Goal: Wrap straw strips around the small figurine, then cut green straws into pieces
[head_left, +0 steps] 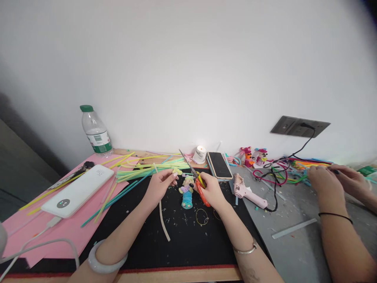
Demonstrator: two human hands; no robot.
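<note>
Head view: the left hand point(160, 184) pinches a yellow fuzzy piece point(177, 171) between thumb and fingers, just left of the scissors point(201, 192), whose long axis slants leftward toward the wall. The right hand's point(212, 190) fingers curl around the handles. Both forearms angle inward, a pipe-cleaner doll point(186, 197) between the hands.

orange-handled scissors point(199, 189), blades angled away leftward, yellow-green fuzzy piece point(177, 171) (small, pinched), turquoise-bodied figure point(186, 197) near both
</note>
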